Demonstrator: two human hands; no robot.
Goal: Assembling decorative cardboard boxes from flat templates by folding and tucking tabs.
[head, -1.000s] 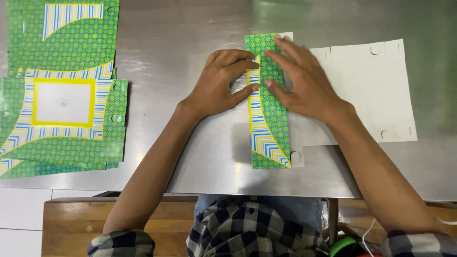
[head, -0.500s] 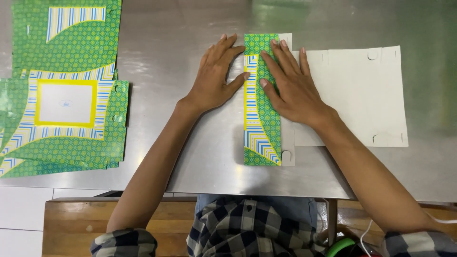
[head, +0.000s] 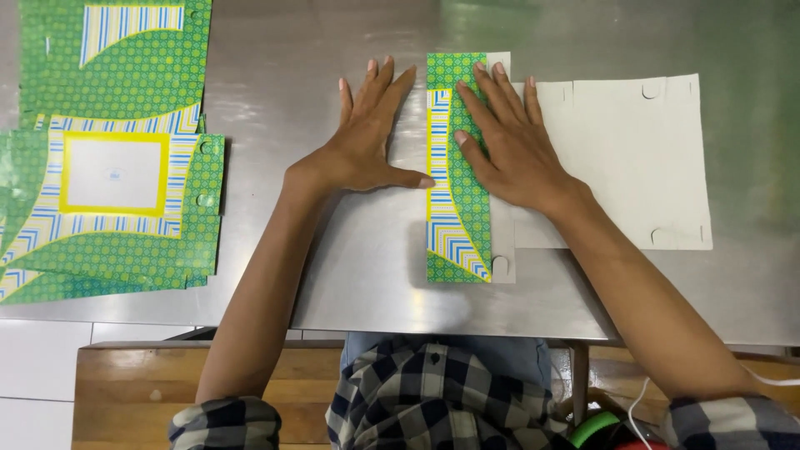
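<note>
- Pressing down on a folded flap (head: 457, 167) of a flat cardboard sheet (head: 633, 158) is shown; the flap is printed green with blue and yellow stripes, and the unfolded remainder of the sheet shows its plain pale side.
- The right hand (head: 510, 146) is laid flat on the flap, fingers (head: 477, 100) released and spread, nothing grasped; the flap lies directly beneath the fingers and extends beyond the fingertips and below the thumb.
- The left hand (head: 367, 137) is laid flat on the steel table (head: 333, 275), fingers extended and unclenched, nothing grasped; only the thumb tip is placed against the flap's left edge.
- The pale portion of the sheet is located on the outer side of the right hand, away from the thumb.
- A stack of printed green sheets (head: 108, 175) is positioned well apart from the left hand's little finger.
</note>
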